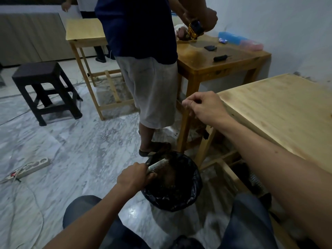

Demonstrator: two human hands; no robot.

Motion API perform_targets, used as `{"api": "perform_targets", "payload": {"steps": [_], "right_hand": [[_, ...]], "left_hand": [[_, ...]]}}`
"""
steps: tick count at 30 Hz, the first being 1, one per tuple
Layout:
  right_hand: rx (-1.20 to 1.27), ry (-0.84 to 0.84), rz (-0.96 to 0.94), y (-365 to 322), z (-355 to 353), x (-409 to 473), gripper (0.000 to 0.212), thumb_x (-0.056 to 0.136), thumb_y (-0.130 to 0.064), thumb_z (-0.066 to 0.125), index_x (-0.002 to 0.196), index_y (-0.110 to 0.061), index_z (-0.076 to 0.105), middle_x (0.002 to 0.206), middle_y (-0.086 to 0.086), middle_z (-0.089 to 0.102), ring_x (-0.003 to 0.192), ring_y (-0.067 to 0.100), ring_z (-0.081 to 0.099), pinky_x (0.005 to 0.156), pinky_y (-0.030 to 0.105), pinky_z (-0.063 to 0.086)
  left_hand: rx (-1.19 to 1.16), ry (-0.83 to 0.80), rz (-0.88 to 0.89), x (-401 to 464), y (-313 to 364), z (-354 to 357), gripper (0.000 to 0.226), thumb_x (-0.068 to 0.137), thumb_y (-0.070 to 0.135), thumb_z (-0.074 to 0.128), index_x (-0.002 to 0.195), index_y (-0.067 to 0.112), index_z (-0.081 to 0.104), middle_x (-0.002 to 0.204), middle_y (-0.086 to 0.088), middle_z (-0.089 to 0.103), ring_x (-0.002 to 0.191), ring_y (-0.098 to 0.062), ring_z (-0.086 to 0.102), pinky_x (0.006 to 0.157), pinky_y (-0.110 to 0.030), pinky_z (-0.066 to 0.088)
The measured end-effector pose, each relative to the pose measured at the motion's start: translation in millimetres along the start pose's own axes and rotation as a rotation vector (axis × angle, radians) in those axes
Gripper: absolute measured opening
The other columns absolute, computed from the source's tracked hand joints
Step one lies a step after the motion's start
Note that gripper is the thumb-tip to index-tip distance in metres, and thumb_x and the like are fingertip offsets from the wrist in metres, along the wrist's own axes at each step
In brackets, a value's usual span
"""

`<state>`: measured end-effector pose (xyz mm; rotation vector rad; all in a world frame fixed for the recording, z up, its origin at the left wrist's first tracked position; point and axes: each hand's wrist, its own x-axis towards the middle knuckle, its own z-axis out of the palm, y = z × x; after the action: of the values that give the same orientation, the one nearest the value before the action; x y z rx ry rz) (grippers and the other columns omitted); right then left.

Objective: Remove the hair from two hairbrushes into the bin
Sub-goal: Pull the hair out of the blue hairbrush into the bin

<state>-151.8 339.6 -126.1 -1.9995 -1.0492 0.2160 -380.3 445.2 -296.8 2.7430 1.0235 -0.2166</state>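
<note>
Three wooden tables (280, 112) stand on marble floor (80, 141).

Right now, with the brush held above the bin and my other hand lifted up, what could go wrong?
1. The right hand, fingers pinched as if on pulled hair, is raised well away from the black-lined round bin; anything released there would likely land on the marble floor.
2. The left hand holds the pale hairbrush at the bin's rim; a loose grip might drop it inside.

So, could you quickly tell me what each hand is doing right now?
Left hand: grips the hairbrush over the bin.
Right hand: raised, fingertips pinched; any hair is too fine to see.
</note>
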Motion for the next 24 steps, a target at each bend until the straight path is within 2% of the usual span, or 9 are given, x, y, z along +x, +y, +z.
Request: {"api": "perform_targets", "payload": {"steps": [5, 7, 9, 11, 13, 15, 18, 20, 24], "right_hand": [[-0.325, -0.345, 0.168, 35, 28, -15, 0.014, 0.1, -0.023, 0.066, 0.109, -0.018, 0.076, 0.089, -0.006, 0.071, 0.079, 0.005, 0.067, 0.07, 0.023, 0.052], [-0.388, -0.442, 0.225, 53, 45, -25, 0.023, 0.1, -0.015, 0.066, 0.122, -0.018, 0.073, 0.11, -0.002, 0.074, 0.091, 0.007, 0.069, 0.077, 0.025, 0.054], [-0.299, -0.54, 0.295, 63, 55, -31, 0.051, 0.095, -0.004, 0.063, 0.143, -0.022, 0.06, 0.137, 0.002, 0.066, 0.12, 0.016, 0.064, 0.092, 0.028, 0.053], [-0.019, -0.586, 0.436, 61, 61, -35, 0.066, 0.093, -0.008, 0.062, 0.155, -0.019, 0.046, 0.151, 0.006, 0.056, 0.13, 0.022, 0.059, 0.092, 0.03, 0.055], [0.187, -0.541, 0.543, 61, 67, -38, 0.063, 0.096, -0.03, 0.068, 0.153, -0.015, 0.047, 0.147, 0.01, 0.058, 0.117, 0.021, 0.066, 0.08, 0.029, 0.059], [0.166, -0.524, 0.548, 64, 72, -40, 0.073, 0.089, -0.051, 0.076, 0.146, -0.012, 0.054, 0.135, 0.009, 0.067, 0.103, 0.015, 0.072, 0.068, 0.024, 0.058], [0.099, -0.497, 0.494, 68, 75, -41, 0.033, 0.088, -0.033, 0.082, 0.11, -0.01, 0.076, 0.1, 0.006, 0.078, 0.082, 0.01, 0.073, 0.066, 0.025, 0.06], [0.084, -0.44, 0.488, 70, 71, -39, 0.012, 0.092, -0.021, 0.079, 0.096, -0.01, 0.081, 0.091, 0.008, 0.079, 0.075, 0.011, 0.071, 0.062, 0.022, 0.058], [0.004, -0.287, 0.525, 76, 56, -34, 0.013, 0.096, -0.015, 0.073, 0.085, -0.012, 0.078, 0.082, 0.009, 0.075, 0.072, 0.016, 0.07, 0.063, 0.027, 0.059]], "left_hand": [[-0.197, 0.085, -0.07, 3, -10, -4, 0.055, 0.089, 0.071, 0.048, 0.068, 0.02, 0.045, 0.067, 0.001, 0.053, 0.058, -0.017, 0.056, 0.047, -0.028, 0.036], [-0.243, 0.126, -0.059, 2, -9, -8, 0.057, 0.088, 0.071, 0.049, 0.065, 0.019, 0.045, 0.061, 0.002, 0.051, 0.053, -0.015, 0.052, 0.046, -0.028, 0.033], [-0.279, 0.174, -0.051, 0, -6, -14, 0.055, 0.089, 0.069, 0.05, 0.065, 0.02, 0.044, 0.057, 0.003, 0.049, 0.05, -0.014, 0.049, 0.044, -0.028, 0.031], [-0.315, 0.212, -0.054, -2, -4, -17, 0.051, 0.089, 0.068, 0.051, 0.066, 0.023, 0.047, 0.057, 0.003, 0.051, 0.049, -0.012, 0.05, 0.044, -0.027, 0.03], [-0.338, 0.222, -0.062, -2, 0, -19, 0.051, 0.089, 0.069, 0.051, 0.073, 0.021, 0.055, 0.058, 0.003, 0.054, 0.05, -0.012, 0.053, 0.044, -0.026, 0.031], [-0.356, 0.23, -0.067, -1, 5, -20, 0.052, 0.088, 0.07, 0.05, 0.079, 0.02, 0.06, 0.059, 0.003, 0.057, 0.05, -0.012, 0.055, 0.044, -0.025, 0.032], [-0.352, 0.254, -0.08, 1, 7, -19, 0.052, 0.089, 0.071, 0.049, 0.078, 0.021, 0.059, 0.06, 0.004, 0.057, 0.05, -0.012, 0.055, 0.044, -0.026, 0.033], [-0.33, 0.259, -0.099, 1, 1, -15, 0.052, 0.089, 0.071, 0.048, 0.072, 0.022, 0.053, 0.06, 0.004, 0.056, 0.05, -0.012, 0.053, 0.044, -0.026, 0.032], [-0.319, 0.242, -0.211, 2, -21, -6, 0.054, 0.091, 0.068, 0.046, 0.066, 0.02, 0.046, 0.062, 0.0, 0.055, 0.052, -0.016, 0.055, 0.045, -0.028, 0.033]]}}
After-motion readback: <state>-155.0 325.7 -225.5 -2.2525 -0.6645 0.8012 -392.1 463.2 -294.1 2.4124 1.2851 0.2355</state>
